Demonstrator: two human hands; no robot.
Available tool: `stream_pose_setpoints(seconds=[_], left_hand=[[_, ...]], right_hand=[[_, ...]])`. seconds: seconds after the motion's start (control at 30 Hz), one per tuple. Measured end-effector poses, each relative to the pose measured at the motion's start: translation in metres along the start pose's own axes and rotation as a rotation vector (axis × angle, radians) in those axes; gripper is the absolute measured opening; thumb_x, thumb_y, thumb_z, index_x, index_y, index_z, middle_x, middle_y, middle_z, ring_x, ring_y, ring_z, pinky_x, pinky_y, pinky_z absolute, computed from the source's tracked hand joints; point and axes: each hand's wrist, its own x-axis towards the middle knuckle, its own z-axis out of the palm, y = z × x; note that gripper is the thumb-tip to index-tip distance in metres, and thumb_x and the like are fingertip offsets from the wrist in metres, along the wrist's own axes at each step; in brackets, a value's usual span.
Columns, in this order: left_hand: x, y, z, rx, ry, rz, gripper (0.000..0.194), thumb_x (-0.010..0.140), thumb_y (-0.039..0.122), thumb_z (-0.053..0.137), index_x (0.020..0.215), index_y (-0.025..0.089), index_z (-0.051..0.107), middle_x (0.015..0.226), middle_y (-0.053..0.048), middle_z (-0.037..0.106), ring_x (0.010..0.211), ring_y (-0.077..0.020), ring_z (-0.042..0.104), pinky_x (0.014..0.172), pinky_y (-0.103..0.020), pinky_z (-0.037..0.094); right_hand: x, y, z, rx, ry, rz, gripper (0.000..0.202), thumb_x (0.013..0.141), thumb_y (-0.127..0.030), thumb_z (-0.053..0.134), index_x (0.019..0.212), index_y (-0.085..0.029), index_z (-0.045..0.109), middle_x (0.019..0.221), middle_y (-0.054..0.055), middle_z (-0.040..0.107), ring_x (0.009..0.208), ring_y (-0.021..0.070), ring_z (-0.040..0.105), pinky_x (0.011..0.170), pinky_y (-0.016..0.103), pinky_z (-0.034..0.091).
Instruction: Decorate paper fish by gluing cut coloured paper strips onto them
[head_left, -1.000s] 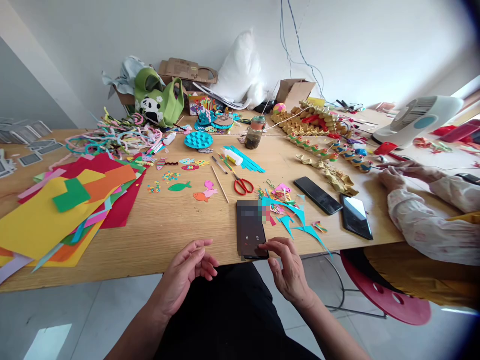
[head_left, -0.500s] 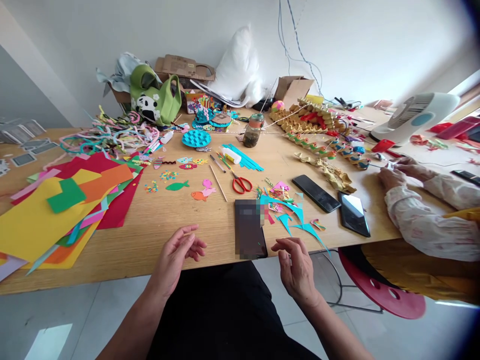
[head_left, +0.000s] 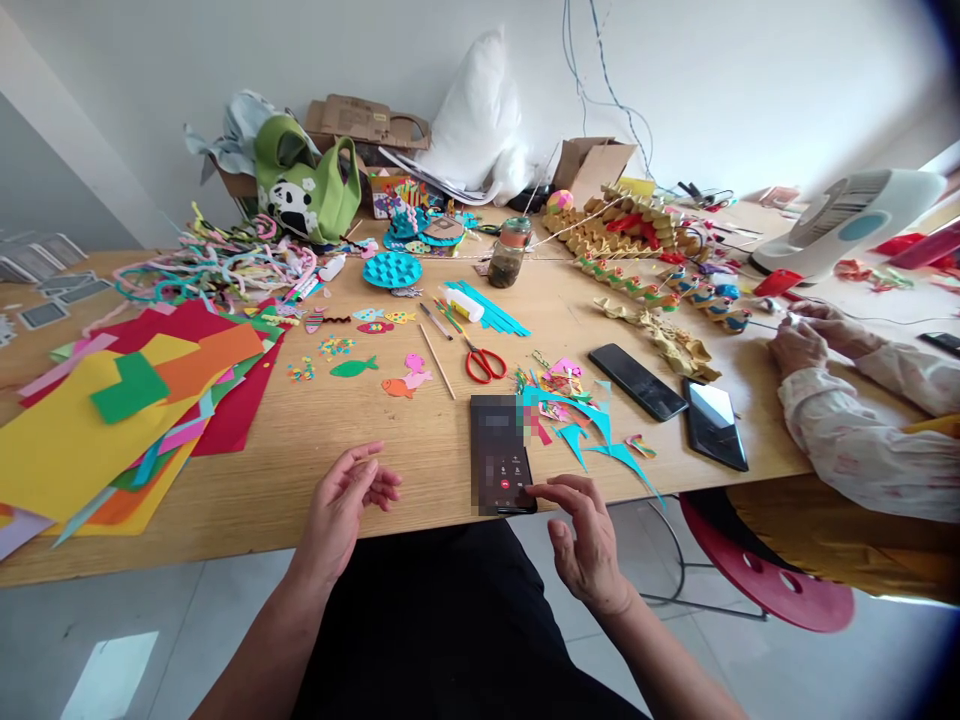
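Note:
A black phone [head_left: 496, 450] lies flat near the table's front edge, its screen lit with call buttons and one red round button; part of it is blurred out. My right hand [head_left: 589, 540] is at the phone's lower right corner, forefinger stretched to the screen edge; whether it touches I cannot tell. Left of the phone, my left hand [head_left: 341, 505] hovers over the table edge with fingers loosely apart and nothing in them. Red-handled scissors [head_left: 486, 364] and a thin wooden stick [head_left: 438, 362] lie beyond the phone. Blue paper scraps [head_left: 574, 405] are spread to its right.
Coloured paper sheets [head_left: 67, 430] are piled at the left. Small paper fish [head_left: 354, 367], a glue bottle [head_left: 465, 305], a glass jar [head_left: 510, 255] and a blue plate [head_left: 392, 269] stand or lie farther back. Two more phones [head_left: 637, 382] lie right, near another person's sleeves [head_left: 840, 440].
The phone's screen has gone from dark to showing call buttons. My right hand has moved slightly left, its forefinger extending to the phone. My left hand has shifted slightly left.

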Motion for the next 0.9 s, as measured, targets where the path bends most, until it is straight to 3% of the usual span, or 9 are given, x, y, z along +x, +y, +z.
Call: stream_pose_setpoints(seconds=[0.23,0.37,0.5,0.7,0.8,0.9], left_hand=[[0.0,0.002,0.0,0.003,0.002,-0.015,0.047,0.075,0.041,0.071,0.11,0.013,0.059,0.074,-0.007,0.07,0.064,-0.0182,0.064,0.057,-0.028,0.046],[0.0,0.003,0.002,0.008,0.004,-0.02,0.048,0.074,0.042,0.071,0.11,0.014,0.059,0.075,-0.007,0.071,0.064,-0.0181,0.065,0.057,-0.028,0.047],[0.0,0.003,0.004,0.039,0.003,-0.026,0.049,0.074,0.043,0.071,0.111,0.013,0.059,0.076,-0.007,0.071,0.065,-0.0183,0.065,0.057,-0.028,0.047],[-0.001,0.004,0.005,0.068,0.004,-0.015,0.048,0.077,0.043,0.069,0.113,0.013,0.057,0.077,-0.007,0.071,0.066,-0.0181,0.065,0.058,-0.028,0.048],[-0.001,0.004,0.005,0.063,0.006,-0.016,0.047,0.078,0.043,0.068,0.112,0.013,0.057,0.076,-0.007,0.071,0.065,-0.0179,0.065,0.058,-0.028,0.048],[-0.002,0.003,0.005,0.07,0.012,-0.019,0.047,0.078,0.044,0.068,0.113,0.014,0.057,0.076,-0.007,0.07,0.065,-0.0184,0.065,0.057,-0.028,0.048]], right_hand=[[0.004,0.0,0.003,-0.015,-0.068,-0.001,0.033,0.095,-0.035,0.038,0.119,-0.019,0.054,0.099,0.012,0.063,0.098,0.0278,0.057,0.081,0.046,0.049],[0.001,-0.002,-0.003,0.056,0.034,0.031,0.032,0.096,-0.035,0.037,0.12,-0.02,0.052,0.104,0.012,0.064,0.097,0.0275,0.058,0.082,0.047,0.048],[-0.012,-0.009,-0.01,0.151,0.105,0.231,0.025,0.098,-0.032,0.034,0.107,-0.021,0.055,0.081,0.006,0.063,0.074,0.0199,0.059,0.068,0.035,0.049],[-0.042,-0.02,-0.008,0.27,-0.092,0.496,0.031,0.1,-0.034,0.031,0.091,-0.021,0.057,0.056,-0.001,0.054,0.049,0.0134,0.05,0.048,0.025,0.042],[-0.039,-0.02,-0.01,0.252,-0.121,0.448,0.034,0.1,-0.034,0.03,0.085,-0.021,0.058,0.051,-0.003,0.05,0.044,0.0127,0.048,0.045,0.025,0.039],[-0.019,-0.015,-0.017,0.193,-0.047,0.315,0.033,0.1,-0.03,0.029,0.086,-0.021,0.058,0.049,-0.004,0.047,0.042,0.0118,0.046,0.044,0.025,0.038]])
